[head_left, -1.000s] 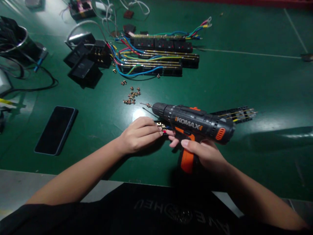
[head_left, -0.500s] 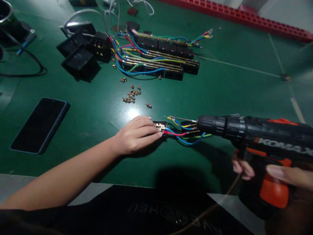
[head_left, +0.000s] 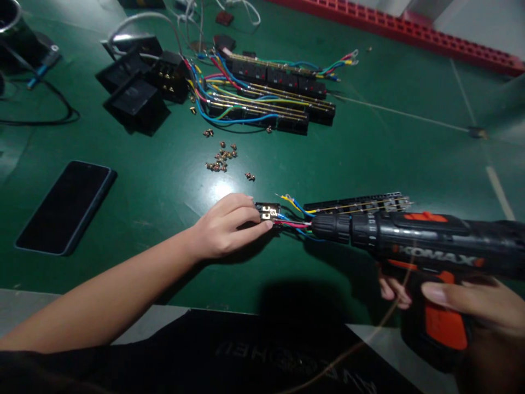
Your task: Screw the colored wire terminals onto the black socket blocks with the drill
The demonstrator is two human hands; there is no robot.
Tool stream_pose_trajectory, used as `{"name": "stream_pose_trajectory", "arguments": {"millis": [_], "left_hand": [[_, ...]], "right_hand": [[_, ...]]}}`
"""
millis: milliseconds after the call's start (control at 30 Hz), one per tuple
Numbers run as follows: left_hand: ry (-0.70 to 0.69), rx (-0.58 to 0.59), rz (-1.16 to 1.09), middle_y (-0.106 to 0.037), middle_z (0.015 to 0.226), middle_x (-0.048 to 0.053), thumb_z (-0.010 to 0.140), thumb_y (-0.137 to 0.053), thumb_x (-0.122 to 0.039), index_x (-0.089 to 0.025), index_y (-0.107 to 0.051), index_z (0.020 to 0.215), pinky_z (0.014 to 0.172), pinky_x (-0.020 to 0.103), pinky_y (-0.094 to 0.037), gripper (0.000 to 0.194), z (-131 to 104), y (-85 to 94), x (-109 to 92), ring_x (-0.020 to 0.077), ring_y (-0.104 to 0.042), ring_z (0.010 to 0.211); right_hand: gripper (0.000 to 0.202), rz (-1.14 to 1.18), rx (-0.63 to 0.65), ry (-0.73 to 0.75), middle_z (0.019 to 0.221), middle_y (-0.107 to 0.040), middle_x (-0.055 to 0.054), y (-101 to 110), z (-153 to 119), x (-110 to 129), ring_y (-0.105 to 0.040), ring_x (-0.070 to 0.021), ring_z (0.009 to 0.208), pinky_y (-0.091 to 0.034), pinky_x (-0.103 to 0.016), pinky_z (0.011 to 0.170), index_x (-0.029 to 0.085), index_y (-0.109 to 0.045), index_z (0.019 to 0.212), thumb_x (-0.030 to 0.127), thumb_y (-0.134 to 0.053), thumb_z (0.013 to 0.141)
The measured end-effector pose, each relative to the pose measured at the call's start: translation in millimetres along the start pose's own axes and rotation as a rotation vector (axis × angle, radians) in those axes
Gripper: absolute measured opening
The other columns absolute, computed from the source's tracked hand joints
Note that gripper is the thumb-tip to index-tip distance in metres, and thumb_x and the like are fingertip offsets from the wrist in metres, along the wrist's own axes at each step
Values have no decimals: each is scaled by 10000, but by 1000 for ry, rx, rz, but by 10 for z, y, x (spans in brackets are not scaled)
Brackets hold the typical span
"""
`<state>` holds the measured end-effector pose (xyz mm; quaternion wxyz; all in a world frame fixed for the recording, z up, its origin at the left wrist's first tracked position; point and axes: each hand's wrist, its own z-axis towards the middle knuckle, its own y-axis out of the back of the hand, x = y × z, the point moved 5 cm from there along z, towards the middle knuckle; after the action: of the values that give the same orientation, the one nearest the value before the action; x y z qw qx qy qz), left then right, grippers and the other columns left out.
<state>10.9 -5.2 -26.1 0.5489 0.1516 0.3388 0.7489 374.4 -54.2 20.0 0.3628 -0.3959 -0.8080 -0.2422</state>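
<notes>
My left hand (head_left: 229, 225) is closed on a small black socket block (head_left: 267, 212) with brass contacts, keeping it on the green table. Red, blue and yellow wires (head_left: 292, 203) run from the block to a long black strip (head_left: 361, 205) with brass rails. In my right hand (head_left: 471, 301) is a black and orange cordless drill (head_left: 410, 241), gripped by its handle. Its chuck points left over the wires, and its thin bit reaches the block near my left fingertips. Whether the tip sits on a screw cannot be made out.
Loose brass screws (head_left: 221, 157) lie beyond my left hand. Farther back are wired black strips (head_left: 266, 93) and black boxes (head_left: 137, 104). A phone (head_left: 65, 208) rests at the left. A red perforated rail (head_left: 394, 30) runs along the far edge.
The drill has moved left and down, bringing its bit from above the wires to the block. More of the black strip shows behind it. My left hand stays nearly still.
</notes>
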Motion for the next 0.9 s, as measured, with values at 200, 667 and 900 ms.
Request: {"name": "stream_pose_trajectory", "arguments": {"millis": [200,667,900], "left_hand": [[-21,-4,36,-725,958,57,867,-791,-121,-194,-721,1202,903,407,-649,349,5,4,-9,211,-674,984],[-24,21,38,-717,940,57,910,-749,-147,-185,-706,1191,884,386,-627,287,38,15,-2,207,-656,965],[74,-29,-74,-705,929,51,929,-731,-178,-195,-691,1180,849,363,-609,254,46,-12,38,188,-659,916]], "right_hand": [[382,-37,31,-11,841,-661,-176,21,49,64,-691,-264,826,-559,-446,744,239,-749,891,615,-695,850],[433,81,-261,25,942,-696,-164,-8,38,307,-678,-223,807,-527,-400,691,237,-734,805,637,-859,696],[320,-34,-22,21,854,-695,-167,-42,55,339,-681,-226,725,-567,-419,664,243,-731,846,561,-754,813]]}}
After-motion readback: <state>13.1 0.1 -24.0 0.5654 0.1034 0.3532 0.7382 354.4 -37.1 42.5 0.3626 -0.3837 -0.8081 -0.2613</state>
